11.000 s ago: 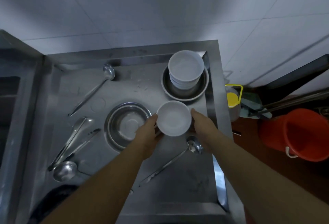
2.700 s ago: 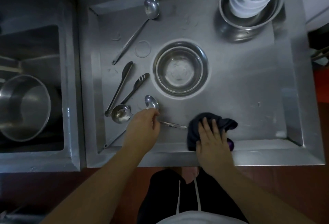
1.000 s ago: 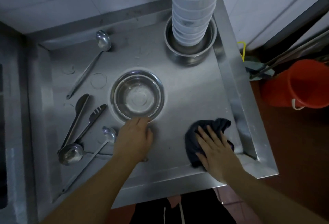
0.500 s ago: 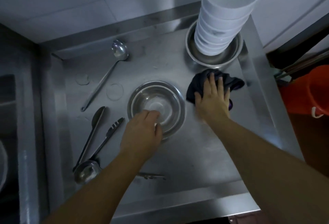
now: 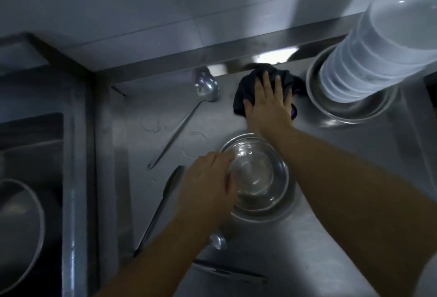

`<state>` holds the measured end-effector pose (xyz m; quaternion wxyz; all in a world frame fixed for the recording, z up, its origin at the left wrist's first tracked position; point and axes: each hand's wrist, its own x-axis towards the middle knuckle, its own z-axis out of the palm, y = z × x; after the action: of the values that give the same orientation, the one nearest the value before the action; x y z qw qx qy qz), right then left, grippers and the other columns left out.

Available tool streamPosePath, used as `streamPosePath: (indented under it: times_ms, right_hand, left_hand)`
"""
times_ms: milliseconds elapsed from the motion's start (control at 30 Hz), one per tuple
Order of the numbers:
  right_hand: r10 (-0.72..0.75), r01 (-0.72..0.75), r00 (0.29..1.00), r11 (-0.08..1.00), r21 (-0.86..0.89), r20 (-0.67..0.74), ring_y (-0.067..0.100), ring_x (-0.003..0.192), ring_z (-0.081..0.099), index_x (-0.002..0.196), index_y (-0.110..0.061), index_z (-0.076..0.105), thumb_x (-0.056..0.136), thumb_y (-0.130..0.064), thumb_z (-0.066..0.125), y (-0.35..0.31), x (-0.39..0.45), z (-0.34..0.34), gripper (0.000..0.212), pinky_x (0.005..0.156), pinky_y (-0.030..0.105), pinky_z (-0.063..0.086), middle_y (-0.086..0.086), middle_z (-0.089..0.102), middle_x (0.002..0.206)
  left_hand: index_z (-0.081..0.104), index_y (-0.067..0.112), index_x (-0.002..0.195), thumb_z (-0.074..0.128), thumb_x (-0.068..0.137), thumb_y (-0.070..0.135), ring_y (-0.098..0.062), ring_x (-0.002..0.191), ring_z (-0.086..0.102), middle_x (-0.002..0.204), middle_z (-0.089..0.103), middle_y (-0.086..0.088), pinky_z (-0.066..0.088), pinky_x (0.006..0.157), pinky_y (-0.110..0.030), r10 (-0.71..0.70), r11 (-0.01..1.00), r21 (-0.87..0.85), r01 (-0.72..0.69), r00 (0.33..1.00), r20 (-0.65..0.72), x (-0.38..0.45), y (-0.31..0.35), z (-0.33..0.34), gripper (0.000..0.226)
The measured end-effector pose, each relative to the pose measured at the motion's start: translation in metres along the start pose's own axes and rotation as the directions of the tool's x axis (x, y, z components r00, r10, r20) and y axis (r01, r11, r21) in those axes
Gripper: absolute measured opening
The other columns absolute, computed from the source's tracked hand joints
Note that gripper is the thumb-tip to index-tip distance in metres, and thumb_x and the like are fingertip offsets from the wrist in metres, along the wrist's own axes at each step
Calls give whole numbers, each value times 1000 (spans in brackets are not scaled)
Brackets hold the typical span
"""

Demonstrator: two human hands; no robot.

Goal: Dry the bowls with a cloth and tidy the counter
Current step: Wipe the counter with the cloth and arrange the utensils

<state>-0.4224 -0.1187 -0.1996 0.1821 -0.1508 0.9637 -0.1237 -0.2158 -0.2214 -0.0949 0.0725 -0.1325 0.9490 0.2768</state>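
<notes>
Steel counter under grey tiled wall, dim light. Nearest: dark utensil lying flat below left forearm. Left hand grips near-left rim of steel bowl, fingers curled over edge, thumb side hidden. Spatula left of those fingers. Ladle beyond, handle angled toward bowl. Farther: right hand flat on dark cloth, fingers spread, pressing down; cloth bunches past fingertips against back ledge. Right of those fingers: stack of white bowls inside steel basin. Sink far left.
</notes>
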Motion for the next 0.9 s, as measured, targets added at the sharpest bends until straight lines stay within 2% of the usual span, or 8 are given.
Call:
streamPosePath:
  times_ms: [233,367,467,533,633,700,767,900]
  right_hand:
    - [-12,8,995,999,-38,-96,35,162,-4,168,-18,11,106,-53,32,-20,36,-1,74,127,60,1,5,-6,177]
    - [-283,280,958,957,-71,-39,36,161,15,162,-13,38,104,-47,46,-2,1,0,68,128,60,10,8,22,175]
    - [-404,402,913,914,-53,-48,37,158,26,155,-10,48,101,-41,57,22,-45,11,63,126,62,19,10,35,170]
    - [-462,462,886,881,-104,25,32,160,23,158,-16,44,103,-45,49,42,-71,15,62,126,61,20,5,32,171]
    - [-507,522,851,844,-124,137,26,162,16,161,-22,37,106,-51,33,60,-76,9,62,129,56,15,-1,26,173]
    - [-441,455,888,884,-107,132,28,162,17,161,-19,38,106,-52,27,54,-53,0,65,128,58,16,0,25,174]
    - [-273,276,961,958,-82,42,32,162,14,162,-14,36,108,-49,28,38,-16,-11,65,128,60,14,4,20,175]
    - [-35,35,999,999,-3,38,26,163,-5,168,-21,12,110,-51,24,16,22,-19,67,129,57,1,-2,-2,178]
  left_hand:
    - [64,24,132,62,100,26,-18,105,62,115,68,3,53,96,-39,-54,995,-80,59,996,65,-2,-5,-7,32]
    - [63,25,133,60,102,26,-14,108,59,116,66,5,51,99,-37,-69,992,-97,78,993,100,4,-4,-6,31]
    - [62,27,128,60,102,25,-8,101,55,111,64,9,52,90,-28,-46,993,-105,59,992,121,8,4,-4,26]
    - [61,30,124,60,100,24,-2,94,50,105,61,13,44,78,-14,-10,995,-94,22,992,125,8,10,-2,25]
    - [62,29,124,61,98,23,-4,92,52,103,62,12,46,79,-19,18,995,-104,-5,992,128,5,15,2,27]
    - [62,28,128,62,97,24,-9,97,55,108,64,10,51,84,-28,11,992,-126,4,992,124,0,14,4,31]
    - [63,27,130,62,96,24,-11,98,56,109,65,9,52,87,-33,16,992,-128,-1,993,120,-5,13,4,34]
    - [63,27,130,62,96,23,-10,94,54,104,64,9,53,84,-32,26,995,-101,-16,994,102,-15,8,4,34]
